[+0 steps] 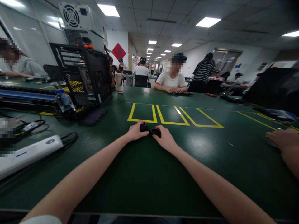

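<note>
Fingers of the left hand (136, 131) are curled closed around a round black piece (144, 128); those of the right hand (164, 137) pinch a flat black piece (156, 133), thumb and fingertips slightly parted by its width. Both pieces are close together above the green desk (149, 174), near the yellow tape outlines (142, 120). A white power strip (30, 155) lies to the left, with a black computer case (86, 74) and bottle (64, 100) beyond it. Another person (174, 74) sits across the desk.
</note>
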Demonstrator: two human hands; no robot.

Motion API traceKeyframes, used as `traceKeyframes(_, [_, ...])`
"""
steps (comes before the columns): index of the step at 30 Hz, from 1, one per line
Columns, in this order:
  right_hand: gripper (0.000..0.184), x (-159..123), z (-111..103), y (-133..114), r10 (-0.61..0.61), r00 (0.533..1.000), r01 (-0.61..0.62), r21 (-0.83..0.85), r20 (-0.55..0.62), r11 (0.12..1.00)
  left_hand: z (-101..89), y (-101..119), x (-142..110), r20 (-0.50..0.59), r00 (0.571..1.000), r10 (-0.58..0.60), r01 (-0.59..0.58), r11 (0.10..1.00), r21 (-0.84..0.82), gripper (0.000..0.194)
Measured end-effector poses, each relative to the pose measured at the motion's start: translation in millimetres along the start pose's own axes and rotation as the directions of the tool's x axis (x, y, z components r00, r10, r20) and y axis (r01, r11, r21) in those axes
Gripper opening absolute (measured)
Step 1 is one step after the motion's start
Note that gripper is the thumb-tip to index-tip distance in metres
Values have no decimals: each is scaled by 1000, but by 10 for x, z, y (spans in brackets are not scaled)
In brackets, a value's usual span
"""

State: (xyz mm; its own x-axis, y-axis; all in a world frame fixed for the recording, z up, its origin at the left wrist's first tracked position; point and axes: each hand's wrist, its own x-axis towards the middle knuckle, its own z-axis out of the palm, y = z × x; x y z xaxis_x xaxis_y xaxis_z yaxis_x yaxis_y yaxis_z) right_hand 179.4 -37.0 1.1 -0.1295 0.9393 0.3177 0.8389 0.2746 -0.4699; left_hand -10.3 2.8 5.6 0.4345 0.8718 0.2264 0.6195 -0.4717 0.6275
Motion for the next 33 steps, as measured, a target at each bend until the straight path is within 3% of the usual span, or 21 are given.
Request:
traceKeyframes(4, [42,109,-51,204,83,996,-82,52,-17,995,50,-38,41,-8,1000,-2,2,999,38,66])
traceKeyframes(8, [38,227,-69,367,135,989,-128,121,-53,984,128,-4,323,4,997,-78,78,996,51,62])
traceKeyframes(12, [37,258,-71,352,157,985,-147,118,-76,982,277,211,636,-65,985,-159,165,981,101,55])
traceKeyframes(15, [37,135,-131,277,143,989,-135,142,-50,981,342,415,578,-71,990,-122,130,984,118,51])
traceKeyframes(18, [39,-177,-279,115,99,994,-106,230,43,967,274,595,195,33,997,73,-78,985,156,51])
traceKeyframes(21, [41,-651,-492,-165,57,985,-113,358,164,927,86,815,-393,153,960,236,-263,946,188,56])
traceKeyframes(23, [42,-994,-600,-382,9,969,-134,491,247,861,-45,972,-811,269,925,270,-326,926,192,61])
traceKeyframes(27, [40,-1542,-559,-749,39,925,-324,733,377,599,-162,1137,-1521,327,923,201,-255,958,130,75])
traceKeyframes(30, [45,-1736,-354,-956,78,916,-392,834,395,387,-97,1073,-1860,263,957,125,-162,979,125,81])
traceKeyframes(33, [51,-1751,-195,-1127,68,925,-374,862,374,343,-11,900,-2065,171,977,129,-152,981,123,78])
